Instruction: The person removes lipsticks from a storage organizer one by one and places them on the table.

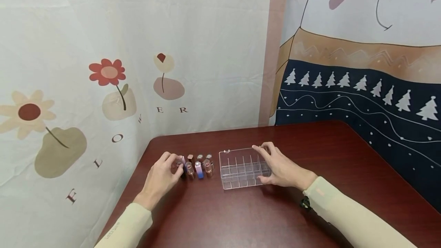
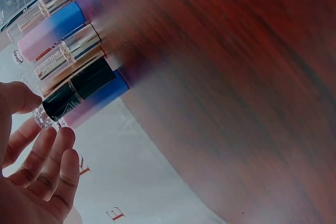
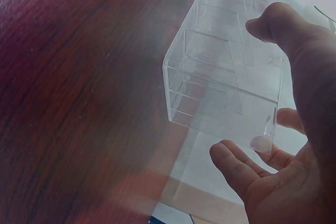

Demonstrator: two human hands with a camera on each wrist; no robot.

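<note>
My left hand is at the left end of a small group of lipsticks. Its thumb and forefinger pinch the faceted clear top of a black lipstick, which stands upright; the other fingers are loosely bent. Beside that tube stand a pink-to-blue lipstick and clear-capped lipsticks, with more behind them. To their right lies a clear divided organizer box. My right hand grips this box at its right end, thumb on the near side and fingers at the far side.
A dark red-brown wooden table bears everything. Its far edge meets a pale hanging cloth printed with flowers, and a dark cloth with white trees hangs along the right.
</note>
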